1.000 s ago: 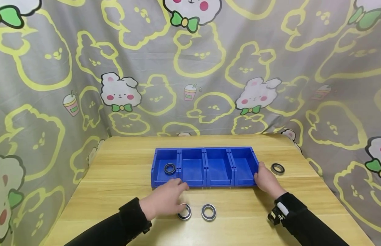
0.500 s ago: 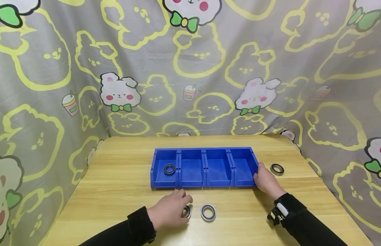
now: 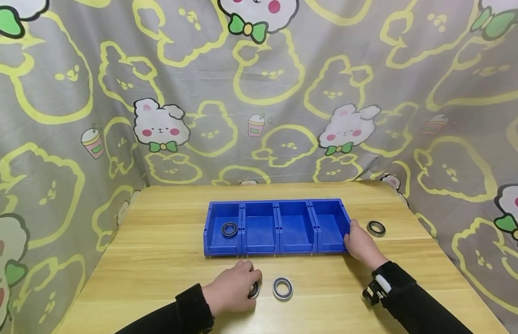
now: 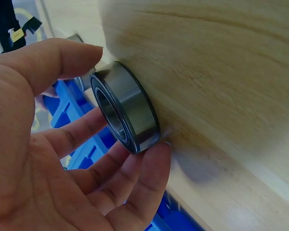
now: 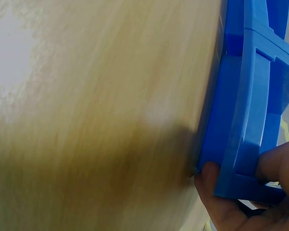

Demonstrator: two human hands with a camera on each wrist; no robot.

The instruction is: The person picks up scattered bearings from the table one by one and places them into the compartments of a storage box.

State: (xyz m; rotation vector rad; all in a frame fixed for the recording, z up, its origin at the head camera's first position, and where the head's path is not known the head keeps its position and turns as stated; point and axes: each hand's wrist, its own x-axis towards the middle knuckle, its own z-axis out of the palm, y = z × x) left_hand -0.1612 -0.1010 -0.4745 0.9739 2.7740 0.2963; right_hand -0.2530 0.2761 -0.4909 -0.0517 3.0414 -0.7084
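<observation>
My left hand (image 3: 234, 288) is low over the table, its fingers curled round a ball bearing (image 4: 130, 106). In the left wrist view the fingertips meet the bearing's lower edge and the thumb tip is close by its upper rim. The hand covers part of this bearing (image 3: 253, 290) in the head view. My right hand (image 3: 362, 245) grips the right end of a row of blue bins (image 3: 261, 250), the thumb on the inner side of the end bin's wall (image 5: 248, 115) and a finger under its front corner. Another bearing (image 3: 229, 229) lies in the leftmost bin.
A loose bearing (image 3: 282, 288) lies flat on the wooden table (image 3: 167, 222), just right of my left hand. One more bearing (image 3: 376, 228) is beyond my right hand, right of the bins. A patterned curtain (image 3: 225, 130) hangs behind and along both sides.
My left hand has moved slightly right and down, and its fingers have closed round the bearing near the table. The right hand keeps its grip on the end bin.
</observation>
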